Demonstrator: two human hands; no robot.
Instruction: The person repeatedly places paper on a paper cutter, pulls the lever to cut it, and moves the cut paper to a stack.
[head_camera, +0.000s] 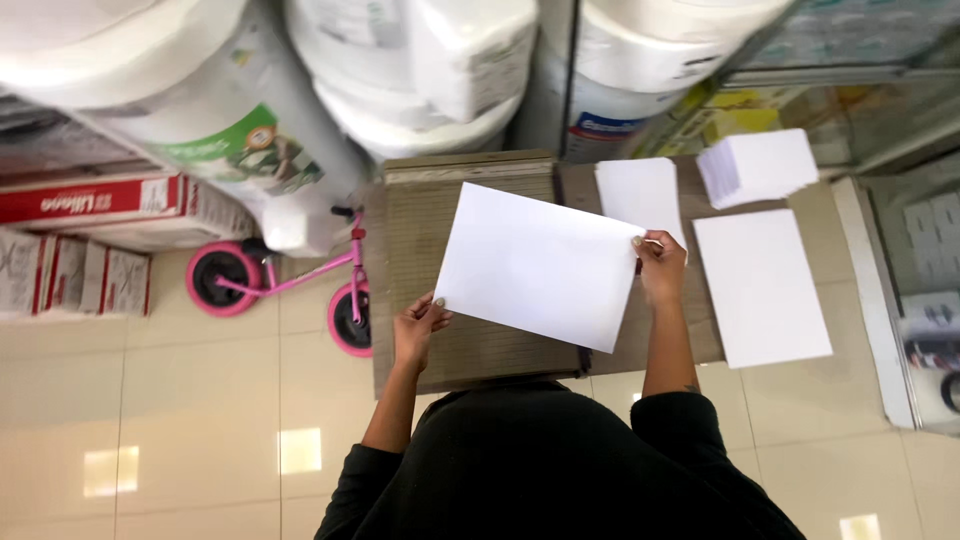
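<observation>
Left of the pink bike (285, 285), a flat red-and-white box (100, 200) tops small white cartons (70, 280); above the bike, white sacks (220, 110) with green labels (245, 145).

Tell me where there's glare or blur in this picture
Head view: bright window-like glare patches on the glossy floor tiles; the white sheet held by the left hand and right hand is evenly lit and fairly sharp; the big white buckets along the top edge look soft and stretched by the wide lens.

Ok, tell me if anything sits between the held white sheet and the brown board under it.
Nothing visible does. The white sheet is held by the left hand and right hand above the brown board; its exposed surface looks bare.
</observation>
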